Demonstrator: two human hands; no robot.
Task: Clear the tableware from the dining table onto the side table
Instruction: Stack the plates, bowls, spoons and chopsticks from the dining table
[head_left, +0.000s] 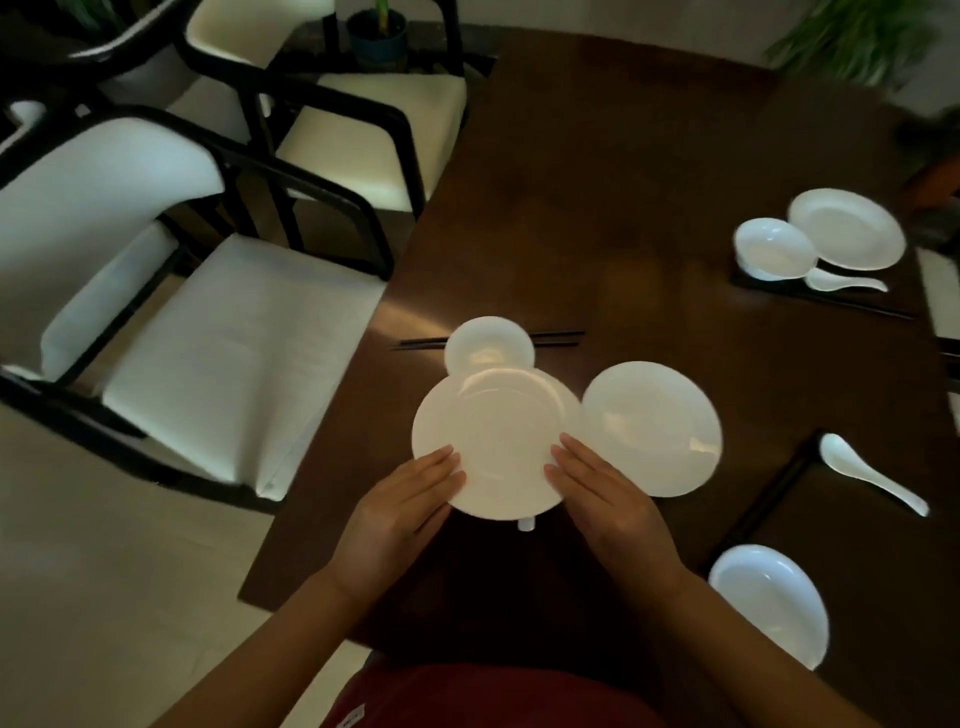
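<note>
Two bare hands held one white plate (493, 441) over the near part of the dark counter (649, 182). The left grip (402, 506) pinched the plate's left edge, with its fingers lying flat on top. The right grip (602, 499) pinched the plate's right edge the same way. I could not tell where the thumbs sat, because the plate hid them.

A small white bowl (488, 345) sat just past the held plate, on the far side from both grips. Dark chopsticks (556, 338) lay behind that bowl, with their ends poking out on each side. A second plate (654, 428) sat just to the right of the right grip, and its edge met the held plate's edge in the picture. A small white end (525, 524) stuck out from under the held plate, between the two grips.

Farther right of the right grip lay a white spoon (872, 475). Near the right arm sat another white dish (774, 603). Far away, past the right grip, were a bowl (774, 248), a plate (847, 228) and a spoon (844, 280) close together.

To the left of the left grip stood a chair (208, 338) with white cushions.
</note>
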